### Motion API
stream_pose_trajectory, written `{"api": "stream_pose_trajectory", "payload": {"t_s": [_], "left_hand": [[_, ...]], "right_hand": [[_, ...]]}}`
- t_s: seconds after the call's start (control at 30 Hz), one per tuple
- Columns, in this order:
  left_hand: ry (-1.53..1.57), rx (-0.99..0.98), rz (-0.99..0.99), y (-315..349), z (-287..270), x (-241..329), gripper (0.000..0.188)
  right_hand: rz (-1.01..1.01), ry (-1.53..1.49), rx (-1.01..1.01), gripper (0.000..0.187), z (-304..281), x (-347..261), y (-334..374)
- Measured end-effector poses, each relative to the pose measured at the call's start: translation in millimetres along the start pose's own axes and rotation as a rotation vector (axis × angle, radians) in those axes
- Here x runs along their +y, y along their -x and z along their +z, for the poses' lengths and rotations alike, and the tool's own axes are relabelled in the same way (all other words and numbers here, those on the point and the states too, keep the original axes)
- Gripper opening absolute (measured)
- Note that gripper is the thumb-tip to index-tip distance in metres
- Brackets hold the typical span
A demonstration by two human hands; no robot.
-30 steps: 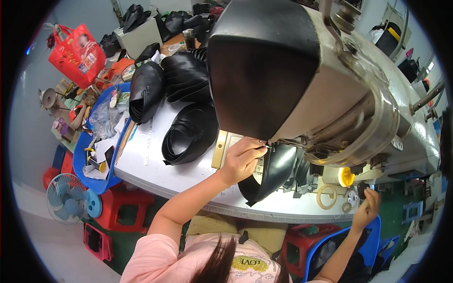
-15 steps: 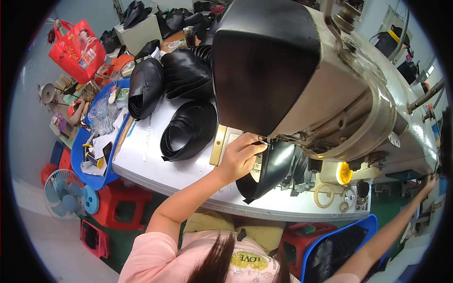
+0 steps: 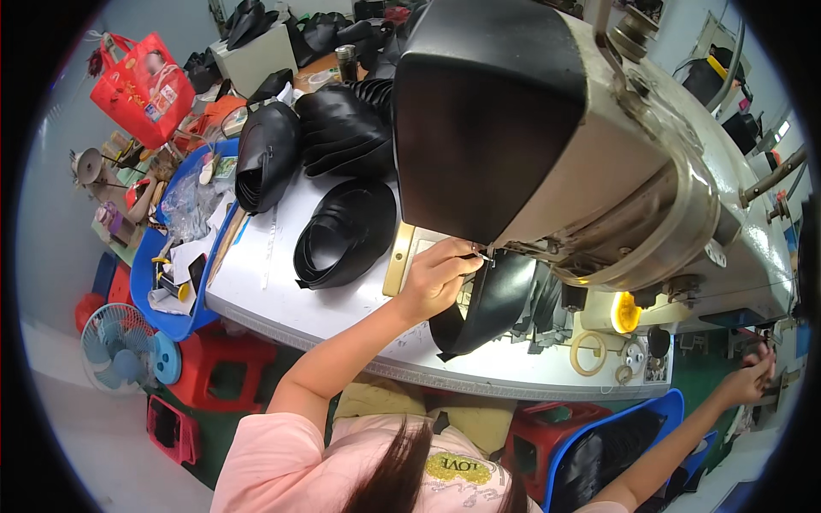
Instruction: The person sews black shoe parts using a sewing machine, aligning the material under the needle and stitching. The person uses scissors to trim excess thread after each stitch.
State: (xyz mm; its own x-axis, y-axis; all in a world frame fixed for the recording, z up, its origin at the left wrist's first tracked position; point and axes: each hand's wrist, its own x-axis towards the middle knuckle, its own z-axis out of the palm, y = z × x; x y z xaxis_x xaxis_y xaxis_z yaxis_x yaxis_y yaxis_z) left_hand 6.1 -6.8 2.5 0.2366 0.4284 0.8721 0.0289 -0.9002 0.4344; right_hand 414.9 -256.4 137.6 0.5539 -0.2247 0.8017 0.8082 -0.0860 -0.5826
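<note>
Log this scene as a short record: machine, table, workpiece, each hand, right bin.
Machine: pale, black-fronted sewing machine
Table: white, bearing a coiled black piece
Workpiece: black, curved, right of the left hand
Left hand: pinched under the machine's front end; anything held unclear
Right hand: blurred, beyond the table's right end
Right bin: blue, holding black pieces

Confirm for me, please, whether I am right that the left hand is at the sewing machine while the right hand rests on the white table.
Not quite: the right hand is not on the white table; the head view shows it out past the table's right end. The left hand is indeed at the sewing machine.
</note>
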Motion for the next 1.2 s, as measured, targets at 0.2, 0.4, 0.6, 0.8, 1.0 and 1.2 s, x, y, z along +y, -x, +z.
{"api": "stream_pose_trajectory", "payload": {"t_s": [0.2,0.4,0.6,0.8,1.0,1.2], "left_hand": [[-0.034,-0.046,-0.072,1,-4,-3,0.022],[-0.156,-0.044,-0.039,-9,-7,-3,0.028],[-0.346,-0.167,0.278,13,-48,24,0.022],[-0.393,-0.174,0.275,32,-64,46,0.019],[-0.314,-0.113,0.208,40,-64,48,0.025],[-0.248,-0.069,0.153,46,-63,49,0.037]], "right_hand": [[-0.166,-0.311,-0.47,0.018,-8,-30,146],[0.18,-0.334,-1.167,0.043,23,-99,213],[-0.166,-0.355,-1.253,0.019,48,-167,246],[-0.09,-0.469,-1.346,0.017,48,-196,274],[-0.088,-0.51,-1.269,0.021,49,-197,284],[-0.053,-0.622,-1.214,0.027,53,-191,295]]}}
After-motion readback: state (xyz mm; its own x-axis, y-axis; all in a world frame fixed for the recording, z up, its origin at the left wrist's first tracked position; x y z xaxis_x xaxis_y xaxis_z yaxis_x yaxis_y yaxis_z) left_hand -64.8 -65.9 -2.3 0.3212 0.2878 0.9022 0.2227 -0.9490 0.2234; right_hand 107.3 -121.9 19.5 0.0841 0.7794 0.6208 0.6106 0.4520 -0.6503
